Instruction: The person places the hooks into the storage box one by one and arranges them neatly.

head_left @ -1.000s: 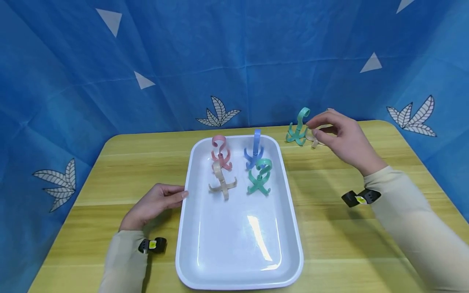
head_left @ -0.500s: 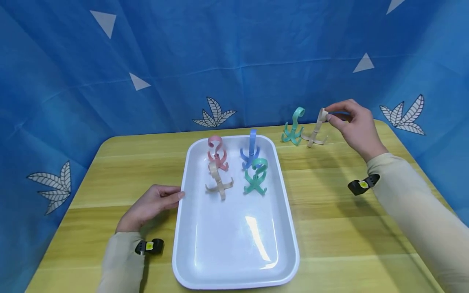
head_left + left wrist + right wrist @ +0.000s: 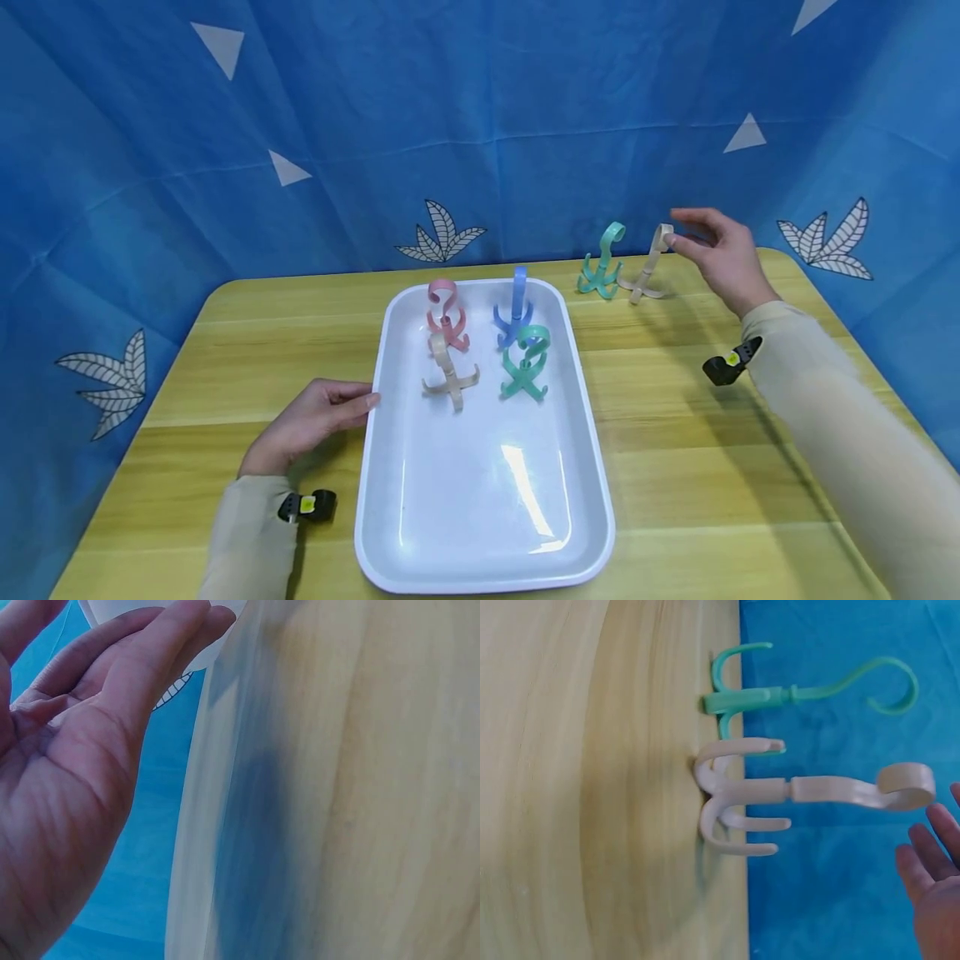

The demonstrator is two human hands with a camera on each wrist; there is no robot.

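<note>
A white tray point(image 3: 480, 500) holds four standing hooks: pink point(image 3: 447, 325), blue point(image 3: 516, 317), beige point(image 3: 452, 383) and green point(image 3: 525, 375). My left hand point(image 3: 311, 421) grips its left rim, thumb on top and fingers at the outer side; the left wrist view shows the hand point(image 3: 82, 750) against the tray's pale edge point(image 3: 214, 649). Beyond the tray's right back corner stand a green hook point(image 3: 600, 271) and a second beige hook point(image 3: 647, 271). Beside the beige curl point(image 3: 907, 787), my right hand point(image 3: 720, 254) has its fingers point(image 3: 930, 851) apart, holding nothing.
The wooden table point(image 3: 675, 492) extends on both sides of the tray. A blue patterned cloth point(image 3: 562, 125) hangs behind its back edge, close behind the two hooks outside the tray. Black wrist cameras sit on both sleeves.
My right hand brought the beige hook upright beside the green one, then let go of its curl and parted its fingers. My left hand has stayed at the tray.
</note>
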